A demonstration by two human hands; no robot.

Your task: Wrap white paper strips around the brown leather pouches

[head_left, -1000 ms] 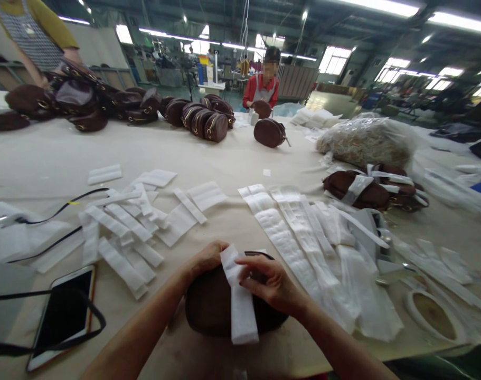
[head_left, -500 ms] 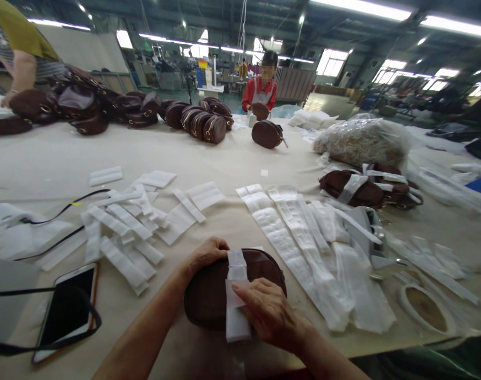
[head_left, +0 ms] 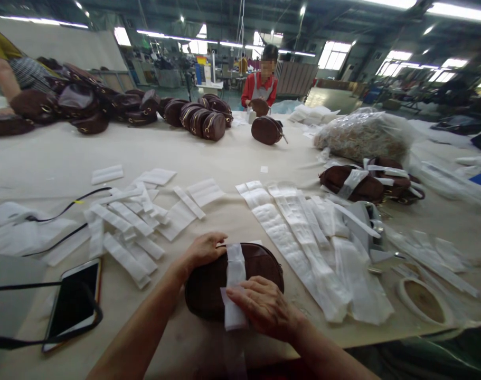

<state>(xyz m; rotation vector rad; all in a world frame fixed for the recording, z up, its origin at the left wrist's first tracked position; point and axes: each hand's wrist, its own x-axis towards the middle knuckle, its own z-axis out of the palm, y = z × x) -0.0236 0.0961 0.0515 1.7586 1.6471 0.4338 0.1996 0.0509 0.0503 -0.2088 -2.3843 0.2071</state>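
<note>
A dark brown oval bag (head_left: 206,295) lies on the table right in front of me. Down its middle runs a white foam strip (head_left: 235,264), its lower end hanging past the bag's near edge. My left hand (head_left: 204,250) is closed over the bag's upper left rim, with the fingertips partly hidden behind it. Across the strip's lower half my right hand (head_left: 264,306) presses with its fingers together, holding the strip against the bag's face. A clear band (head_left: 235,353) shows below the near edge.
Loose white foam strips (head_left: 133,227) lie to the left, and longer foam strips (head_left: 299,248) to the right. A phone (head_left: 74,301), a tape roll (head_left: 422,300) and wrapped bags (head_left: 353,182) surround me. Brown bags (head_left: 203,121) line the far side, where a person in red (head_left: 260,89) works.
My right hand has slid slightly down and left along the strip, which now lies flatter over the bag. My left hand keeps its hold; the view has shifted slightly.
</note>
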